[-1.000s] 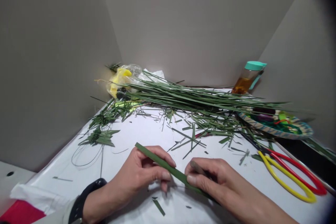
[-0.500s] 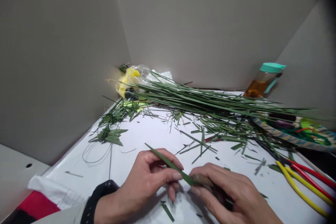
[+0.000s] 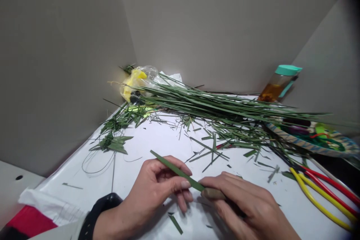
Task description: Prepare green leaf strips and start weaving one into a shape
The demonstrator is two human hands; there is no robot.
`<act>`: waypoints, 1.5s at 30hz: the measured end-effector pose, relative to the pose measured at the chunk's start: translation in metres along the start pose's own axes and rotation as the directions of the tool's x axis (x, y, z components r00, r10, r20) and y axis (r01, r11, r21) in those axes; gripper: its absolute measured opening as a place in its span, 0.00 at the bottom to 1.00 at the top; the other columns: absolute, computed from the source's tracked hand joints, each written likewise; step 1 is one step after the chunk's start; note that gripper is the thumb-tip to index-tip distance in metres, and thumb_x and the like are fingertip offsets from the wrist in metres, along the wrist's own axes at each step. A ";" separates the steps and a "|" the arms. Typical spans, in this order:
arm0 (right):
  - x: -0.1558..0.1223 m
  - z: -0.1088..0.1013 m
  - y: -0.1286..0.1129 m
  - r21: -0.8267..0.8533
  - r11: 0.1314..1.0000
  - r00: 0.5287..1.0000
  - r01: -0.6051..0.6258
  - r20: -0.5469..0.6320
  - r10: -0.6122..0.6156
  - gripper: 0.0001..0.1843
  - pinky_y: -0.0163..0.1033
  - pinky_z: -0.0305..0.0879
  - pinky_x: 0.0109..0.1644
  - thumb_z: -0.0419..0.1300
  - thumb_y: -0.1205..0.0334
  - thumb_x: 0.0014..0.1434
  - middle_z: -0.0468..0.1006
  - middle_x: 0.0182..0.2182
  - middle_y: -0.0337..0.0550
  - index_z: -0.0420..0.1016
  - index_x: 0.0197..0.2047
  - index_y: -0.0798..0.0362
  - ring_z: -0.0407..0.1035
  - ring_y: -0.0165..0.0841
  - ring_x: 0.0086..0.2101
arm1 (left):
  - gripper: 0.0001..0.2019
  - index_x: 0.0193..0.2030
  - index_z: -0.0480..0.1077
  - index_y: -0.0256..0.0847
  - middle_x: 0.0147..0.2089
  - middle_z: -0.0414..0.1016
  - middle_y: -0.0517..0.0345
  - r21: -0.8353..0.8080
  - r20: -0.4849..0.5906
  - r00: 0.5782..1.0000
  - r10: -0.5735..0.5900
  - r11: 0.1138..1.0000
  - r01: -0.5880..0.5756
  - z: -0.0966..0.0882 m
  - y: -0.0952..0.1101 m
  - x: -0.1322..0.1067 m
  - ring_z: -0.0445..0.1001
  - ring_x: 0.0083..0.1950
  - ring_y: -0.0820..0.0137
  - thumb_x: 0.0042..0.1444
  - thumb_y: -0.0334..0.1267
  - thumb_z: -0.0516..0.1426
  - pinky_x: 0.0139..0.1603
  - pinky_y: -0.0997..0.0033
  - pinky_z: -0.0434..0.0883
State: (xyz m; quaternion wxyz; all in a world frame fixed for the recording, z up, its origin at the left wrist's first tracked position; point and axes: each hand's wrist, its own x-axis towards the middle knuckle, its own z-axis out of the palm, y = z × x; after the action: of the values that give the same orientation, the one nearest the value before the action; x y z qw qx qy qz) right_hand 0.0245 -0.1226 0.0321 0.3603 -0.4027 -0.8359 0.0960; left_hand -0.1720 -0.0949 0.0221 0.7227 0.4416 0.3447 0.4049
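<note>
You have one green leaf strip (image 3: 168,165) slung between both hands at 6 o'clock, running from its free tip at 10 toward 4. Your left hand (image 3: 157,182) pinches it mid-length between thumb and fingers, while your right hand (image 3: 244,198) closes round its lower end; I can't tell what the one brownish-grey piece (image 3: 214,194) there is. I'd judge light pressure best: hold the strip flat and taut, pinch close to where you work it, and don't crease it.

From the middle of the white table (image 3: 163,135), count one bundle of long leaves (image 3: 213,103) at 12, its blades too many to number; one plastic bag (image 3: 140,82) at 11; one teal-lidded bottle (image 3: 270,92) at 2; one striped tray (image 3: 298,142) at 3; one pair of scissors (image 3: 298,167) with red and yellow handles at 4; and one leaf clump (image 3: 114,144) at 9.
</note>
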 end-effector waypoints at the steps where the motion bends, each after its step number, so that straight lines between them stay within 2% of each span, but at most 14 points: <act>1: 0.000 0.000 -0.001 0.007 1.000 1.000 -0.013 0.007 0.013 0.13 0.32 0.71 0.32 0.53 0.72 0.58 0.81 0.29 0.34 0.74 0.40 0.48 0.75 0.29 0.28 | 0.09 0.35 0.72 0.33 0.25 0.77 0.50 0.003 -0.004 1.000 -0.003 1.000 0.003 0.000 0.000 0.000 0.75 0.21 0.69 0.50 0.34 0.66 0.24 0.78 0.72; 5: -0.001 -0.001 0.000 0.009 1.000 0.999 -0.016 0.042 0.016 0.12 0.33 0.71 0.32 0.53 0.71 0.58 0.81 0.30 0.34 0.75 0.40 0.48 0.74 0.30 0.28 | 0.09 0.35 0.72 0.34 0.26 0.77 0.53 -0.002 -0.016 1.000 0.002 1.000 -0.002 0.000 0.001 -0.001 0.75 0.22 0.69 0.49 0.33 0.67 0.25 0.79 0.73; 8: -0.001 -0.002 0.001 0.023 0.999 0.998 -0.029 0.055 0.028 0.13 0.33 0.71 0.33 0.52 0.72 0.59 0.81 0.30 0.35 0.75 0.40 0.49 0.74 0.30 0.28 | 0.07 0.36 0.73 0.34 0.27 0.77 0.53 0.008 0.007 1.000 0.012 1.000 -0.012 0.000 0.001 -0.001 0.77 0.26 0.69 0.51 0.32 0.66 0.30 0.78 0.74; 13: 0.000 -0.003 0.001 0.096 0.992 0.996 -0.076 0.050 0.072 0.14 0.30 0.68 0.33 0.53 0.75 0.57 0.79 0.29 0.31 0.74 0.37 0.47 0.73 0.27 0.29 | 0.07 0.36 0.73 0.34 0.28 0.77 0.52 0.041 0.017 1.000 0.019 0.999 -0.020 -0.002 -0.001 -0.001 0.76 0.30 0.70 0.54 0.34 0.65 0.35 0.77 0.73; 16: 0.000 -0.003 0.001 0.108 0.982 0.983 -0.153 0.120 0.140 0.15 0.28 0.66 0.35 0.53 0.76 0.58 0.79 0.30 0.29 0.73 0.36 0.45 0.72 0.25 0.31 | 0.06 0.36 0.72 0.34 0.28 0.76 0.54 0.069 -0.005 0.999 0.035 0.997 -0.035 -0.004 0.000 -0.001 0.74 0.31 0.71 0.55 0.34 0.64 0.36 0.77 0.71; 19: 0.000 -0.006 0.000 0.067 0.963 0.950 -0.260 0.199 0.242 0.13 0.30 0.65 0.36 0.55 0.75 0.57 0.78 0.31 0.29 0.72 0.34 0.45 0.72 0.26 0.33 | 0.07 0.35 0.71 0.35 0.27 0.74 0.55 0.081 -0.045 0.999 0.027 0.996 -0.024 -0.007 0.002 -0.001 0.73 0.30 0.71 0.55 0.35 0.64 0.35 0.76 0.70; 23: 0.002 -0.010 -0.001 0.077 0.937 0.924 -0.342 0.210 0.320 0.11 0.32 0.62 0.35 0.56 0.75 0.56 0.77 0.29 0.31 0.72 0.31 0.47 0.71 0.28 0.33 | 0.07 0.34 0.70 0.36 0.25 0.73 0.56 0.079 -0.094 0.995 -0.017 0.997 0.025 -0.008 0.007 -0.001 0.71 0.28 0.72 0.53 0.35 0.64 0.33 0.77 0.69; 29: 0.000 -0.009 0.001 0.209 0.906 0.921 -0.367 0.220 0.322 0.13 0.30 0.61 0.37 0.55 0.77 0.55 0.75 0.31 0.31 0.72 0.33 0.47 0.69 0.26 0.34 | 0.06 0.30 0.70 0.36 0.24 0.73 0.57 0.121 -0.105 0.994 -0.039 0.991 0.052 -0.006 0.009 -0.001 0.69 0.28 0.74 0.54 0.34 0.63 0.33 0.78 0.67; 35: 0.000 -0.014 0.004 0.160 0.923 0.907 -0.350 0.303 0.292 0.12 0.31 0.58 0.37 0.54 0.76 0.57 0.73 0.30 0.30 0.69 0.32 0.48 0.66 0.25 0.32 | 0.07 0.31 0.70 0.36 0.24 0.72 0.57 0.187 -0.057 0.994 -0.095 0.977 0.104 -0.014 0.014 0.003 0.68 0.27 0.74 0.54 0.36 0.63 0.32 0.78 0.65; 38: -0.001 -0.016 0.006 0.116 0.918 0.879 -0.379 0.354 0.318 0.12 0.32 0.58 0.39 0.53 0.75 0.59 0.73 0.32 0.30 0.69 0.33 0.47 0.66 0.26 0.34 | 0.07 0.30 0.72 0.36 0.26 0.71 0.58 0.347 -0.034 0.991 -0.128 0.928 0.132 -0.021 0.020 0.008 0.67 0.27 0.74 0.51 0.37 0.64 0.31 0.76 0.64; 40: -0.002 -0.016 0.007 0.090 0.917 0.865 -0.389 0.380 0.330 0.11 0.34 0.58 0.40 0.53 0.73 0.60 0.73 0.32 0.30 0.70 0.33 0.47 0.66 0.27 0.35 | 0.06 0.30 0.74 0.36 0.28 0.73 0.57 0.516 -0.014 0.991 -0.129 0.848 0.118 -0.023 0.023 0.010 0.68 0.29 0.73 0.51 0.37 0.64 0.32 0.76 0.64; 43: -0.004 -0.014 0.009 0.060 0.920 0.851 -0.388 0.406 0.333 0.10 0.35 0.59 0.40 0.53 0.71 0.61 0.73 0.32 0.32 0.71 0.33 0.47 0.66 0.29 0.35 | 0.03 0.30 0.77 0.40 0.31 0.76 0.59 0.728 0.051 0.996 -0.068 0.686 0.010 -0.021 0.024 0.011 0.70 0.34 0.73 0.53 0.34 0.61 0.36 0.76 0.64; 45: -0.005 -0.012 0.010 0.040 0.923 0.851 -0.382 0.405 0.335 0.10 0.36 0.60 0.41 0.54 0.71 0.61 0.74 0.33 0.34 0.72 0.34 0.47 0.67 0.31 0.35 | 0.05 0.31 0.78 0.42 0.32 0.76 0.61 0.783 0.105 0.993 -0.053 0.620 -0.050 -0.017 0.022 0.010 0.71 0.35 0.73 0.54 0.32 0.60 0.37 0.77 0.63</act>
State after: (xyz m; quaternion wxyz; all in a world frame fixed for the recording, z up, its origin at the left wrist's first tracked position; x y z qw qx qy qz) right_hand 0.0408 -0.1218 0.0336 0.1852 -0.5022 -0.7935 0.2895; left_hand -0.1888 -0.0740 0.0340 0.4772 0.7351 0.4439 0.1867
